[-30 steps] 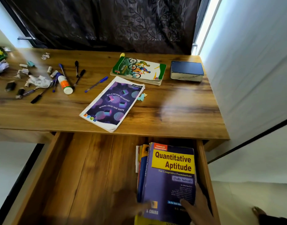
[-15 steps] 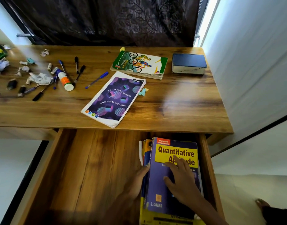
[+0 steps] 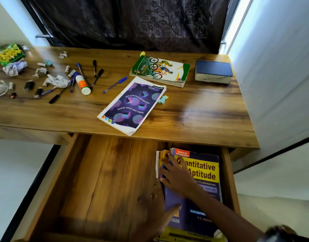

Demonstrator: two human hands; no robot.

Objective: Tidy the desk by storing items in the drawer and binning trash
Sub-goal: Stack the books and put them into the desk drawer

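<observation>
Dark curtains hang behind the wooden table. Its drawer is pulled out at the bottom of the frame. Inside, lower right, lies a stack of books with a blue and yellow book on top. The right hand lies flat on it, fingers straight. The left hand touches the stack's side, thumb on the cover. The stack looks uneven, so books could slide apart, or a cover could bend.
</observation>
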